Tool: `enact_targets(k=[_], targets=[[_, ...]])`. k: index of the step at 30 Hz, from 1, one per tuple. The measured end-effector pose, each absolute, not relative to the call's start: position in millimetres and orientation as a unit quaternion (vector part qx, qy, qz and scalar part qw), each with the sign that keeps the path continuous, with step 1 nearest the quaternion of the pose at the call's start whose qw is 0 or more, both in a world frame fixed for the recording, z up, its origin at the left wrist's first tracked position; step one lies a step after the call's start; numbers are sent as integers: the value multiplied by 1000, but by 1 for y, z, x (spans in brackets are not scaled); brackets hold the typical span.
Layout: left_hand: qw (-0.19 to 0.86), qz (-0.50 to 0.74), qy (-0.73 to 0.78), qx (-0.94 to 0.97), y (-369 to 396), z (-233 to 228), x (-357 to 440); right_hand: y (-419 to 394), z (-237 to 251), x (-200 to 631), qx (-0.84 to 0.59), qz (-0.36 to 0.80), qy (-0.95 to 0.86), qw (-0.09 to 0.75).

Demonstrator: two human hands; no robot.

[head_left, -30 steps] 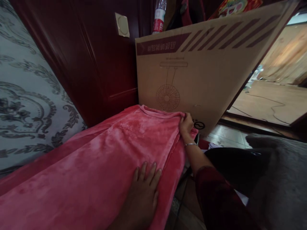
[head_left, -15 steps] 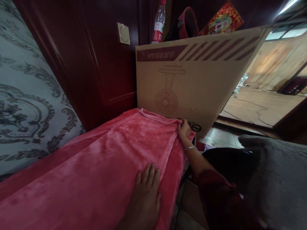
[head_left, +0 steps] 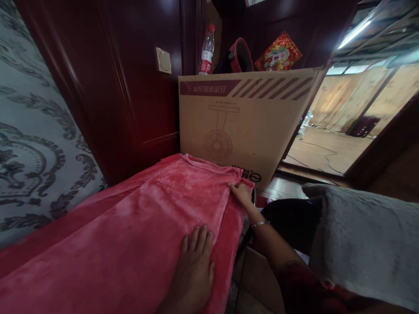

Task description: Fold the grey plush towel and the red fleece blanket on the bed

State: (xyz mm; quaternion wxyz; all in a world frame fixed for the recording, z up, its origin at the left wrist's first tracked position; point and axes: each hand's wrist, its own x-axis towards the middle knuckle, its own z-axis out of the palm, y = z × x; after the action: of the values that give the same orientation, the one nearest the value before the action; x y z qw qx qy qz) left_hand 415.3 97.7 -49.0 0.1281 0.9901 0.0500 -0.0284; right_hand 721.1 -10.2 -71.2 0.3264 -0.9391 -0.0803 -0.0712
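Observation:
A pink fleece blanket [head_left: 147, 226] lies spread over a long surface that runs from the near left to a cardboard box. My left hand [head_left: 196, 266] lies flat on the blanket near its right edge, fingers apart, holding nothing. My right hand [head_left: 240, 192], with a bracelet on the wrist, rests on the blanket's far right corner, fingers stretched along the fold. I cannot see whether its thumb is tucked under the edge.
A large cardboard box [head_left: 242, 126] with a fan drawing stands just beyond the blanket. A water bottle [head_left: 206, 56] stands on top behind it. Dark red wood panelling [head_left: 131, 87] is at the back, patterned wallpaper [head_left: 32, 144] on the left, a grey fuzzy cloth [head_left: 360, 244] on the right.
My right hand has let its grip on the far corner flatten and has slid a little back toward me along the edge. My left hand stays put. The view has tilted upward.

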Motion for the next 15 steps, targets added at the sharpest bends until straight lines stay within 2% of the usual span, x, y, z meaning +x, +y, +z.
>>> enact_targets(k=[10, 15], targets=[[146, 10, 36, 989, 102, -63, 414, -4, -61, 710, -953, -85, -66, 283], [179, 14, 33, 983, 103, -64, 413, 16, -48, 694, -940, -142, -161, 264]])
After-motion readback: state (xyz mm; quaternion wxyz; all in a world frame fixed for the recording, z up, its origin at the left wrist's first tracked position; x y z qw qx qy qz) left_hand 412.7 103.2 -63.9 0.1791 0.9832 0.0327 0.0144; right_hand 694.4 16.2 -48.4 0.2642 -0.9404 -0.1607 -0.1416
